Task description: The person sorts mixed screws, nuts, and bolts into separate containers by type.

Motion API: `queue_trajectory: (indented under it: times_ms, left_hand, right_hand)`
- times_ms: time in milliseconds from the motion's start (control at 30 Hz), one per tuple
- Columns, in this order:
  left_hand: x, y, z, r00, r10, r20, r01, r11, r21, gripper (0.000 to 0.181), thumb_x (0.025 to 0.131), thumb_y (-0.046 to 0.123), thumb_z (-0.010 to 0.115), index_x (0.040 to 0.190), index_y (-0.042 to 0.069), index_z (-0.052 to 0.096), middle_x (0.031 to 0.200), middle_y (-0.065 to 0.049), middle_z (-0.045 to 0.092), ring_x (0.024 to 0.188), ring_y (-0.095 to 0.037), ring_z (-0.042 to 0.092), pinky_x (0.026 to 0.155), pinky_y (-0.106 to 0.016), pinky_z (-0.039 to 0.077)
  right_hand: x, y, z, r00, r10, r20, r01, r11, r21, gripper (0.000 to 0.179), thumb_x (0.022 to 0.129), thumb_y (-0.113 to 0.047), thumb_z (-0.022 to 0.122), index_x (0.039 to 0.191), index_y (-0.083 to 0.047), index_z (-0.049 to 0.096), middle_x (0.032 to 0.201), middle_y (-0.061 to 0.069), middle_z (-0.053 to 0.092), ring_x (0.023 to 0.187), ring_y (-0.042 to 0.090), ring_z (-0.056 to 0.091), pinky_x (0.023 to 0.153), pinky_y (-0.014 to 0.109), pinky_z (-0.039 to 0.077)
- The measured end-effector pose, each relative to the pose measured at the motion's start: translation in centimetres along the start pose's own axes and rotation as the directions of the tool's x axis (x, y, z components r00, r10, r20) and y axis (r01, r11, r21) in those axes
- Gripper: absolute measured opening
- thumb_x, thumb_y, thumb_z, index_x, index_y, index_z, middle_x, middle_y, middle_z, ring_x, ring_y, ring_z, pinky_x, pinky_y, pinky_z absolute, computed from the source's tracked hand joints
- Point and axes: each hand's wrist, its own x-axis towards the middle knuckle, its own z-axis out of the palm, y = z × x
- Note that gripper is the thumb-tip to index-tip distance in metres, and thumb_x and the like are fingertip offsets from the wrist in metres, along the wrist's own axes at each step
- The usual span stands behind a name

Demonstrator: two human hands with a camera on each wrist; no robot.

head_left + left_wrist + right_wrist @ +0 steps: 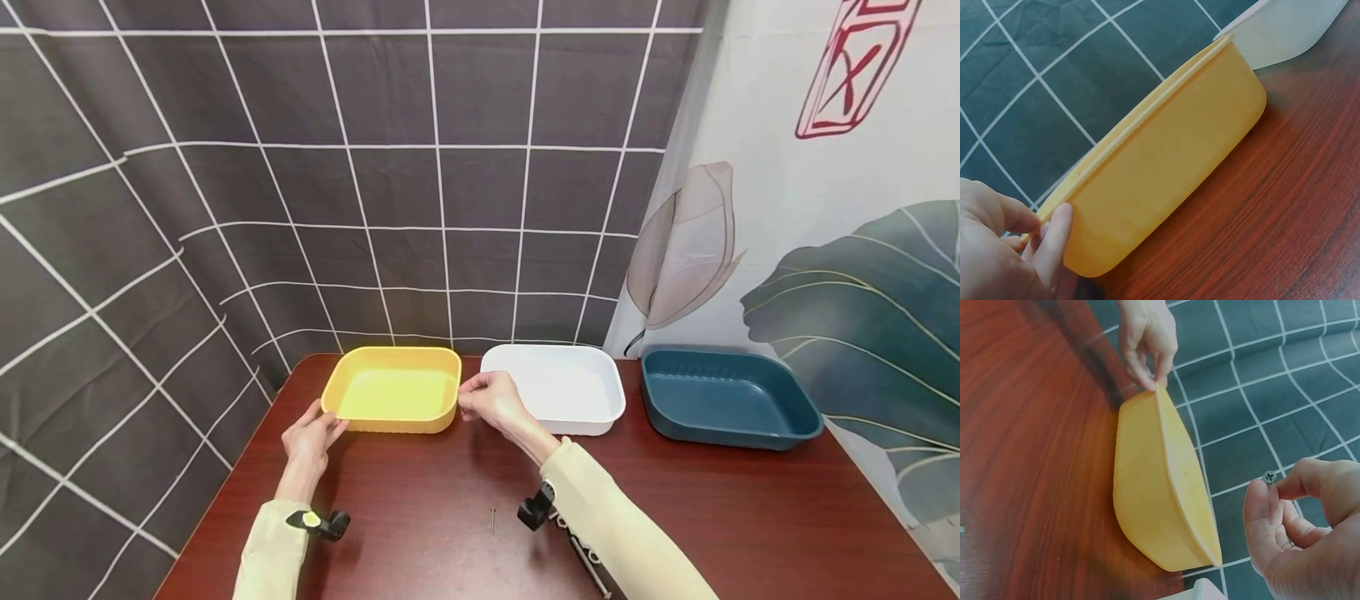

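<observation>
A yellow plastic bin (397,424) stands at the left rear of the table. My left hand (306,440) pinches its near left corner at the rim, thumb and fingers on either side of the wall in the left wrist view. Beside the bin's right end is my right hand (495,402), between the yellow bin and the white bin (581,428). Between its thumb and index finger it pinches a screw (1269,477), whose cross-slotted head shows in the right wrist view; the shank is hidden by the fingers.
A dark blue bin (727,433) stands at the right rear. A thin screw (492,522) lies mid-table. Under the right forearm lie a longer bolt (591,568) and some metal rings or nuts (592,556), partly covered by the sleeve. A gridded cloth (480,187) hangs behind the table.
</observation>
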Motion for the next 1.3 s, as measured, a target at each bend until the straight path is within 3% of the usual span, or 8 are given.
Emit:
queue_trajectory:
  times_ms: [233,600,800,1067,1300]
  left_hand:
    - [0.0,0.0,0.0,1.000,0.004,0.014,-0.004,1.000,0.002,0.059,0.094,-0.011,0.052,0.150,-0.002,0.038,0.073,0.002,0.064,0.062,-0.006,0.068,0.075,-0.023,0.061]
    - [0.2,-0.1,-0.1,1.000,0.007,0.005,-0.007,1.000,0.002,0.060,0.091,-0.012,0.053,0.149,-0.002,0.040,0.077,-0.001,0.065,0.064,-0.009,0.069,0.076,-0.025,0.062]
    - [0.3,-0.2,-0.1,1.000,0.006,0.006,-0.006,1.000,-0.007,0.059,0.091,-0.013,0.052,0.148,-0.003,0.041,0.076,0.000,0.065,0.062,-0.008,0.068,0.076,-0.025,0.062]
    - [0.2,-0.5,0.0,1.000,0.005,0.010,-0.005,1.000,-0.005,0.060,0.091,-0.012,0.053,0.149,-0.002,0.040,0.080,0.000,0.065,0.064,-0.009,0.069,0.077,-0.025,0.062]
    - [0.5,-0.5,-0.2,1.000,-0.004,0.006,0.004,1.000,-0.014,0.061,0.090,-0.012,0.053,0.149,-0.001,0.040,0.075,-0.001,0.066,0.064,-0.009,0.070,0.077,-0.025,0.062]
  right_hand:
    - [2.0,-0.5,1.3,0.999,-0.005,-0.033,0.004,1.000,-0.013,0.008,0.076,0.010,0.059,0.080,0.009,0.066,0.063,0.005,0.058,0.056,0.017,0.061,0.062,0.035,0.065]
    - [3.8,-0.1,2.7,0.995,0.005,-0.100,-0.015,0.995,-0.103,0.008,0.076,0.009,0.061,0.073,0.004,0.067,0.055,0.002,0.058,0.048,0.012,0.059,0.051,0.025,0.061]
    - [4.6,0.2,3.4,0.988,0.026,-0.152,-0.042,0.994,-0.104,0.008,0.075,0.008,0.062,0.073,0.003,0.068,0.054,0.002,0.059,0.047,0.011,0.059,0.049,0.020,0.058]
    - [4.7,0.4,3.4,0.977,0.038,-0.209,-0.059,0.994,-0.096,0.009,0.077,0.008,0.061,0.076,0.004,0.069,0.060,0.004,0.061,0.049,0.011,0.060,0.051,0.022,0.060]
    - [4.2,0.0,2.6,0.978,0.019,-0.208,-0.035,0.997,-0.071,0.008,0.078,0.008,0.061,0.078,0.006,0.068,0.064,0.006,0.062,0.051,0.012,0.062,0.057,0.029,0.064]
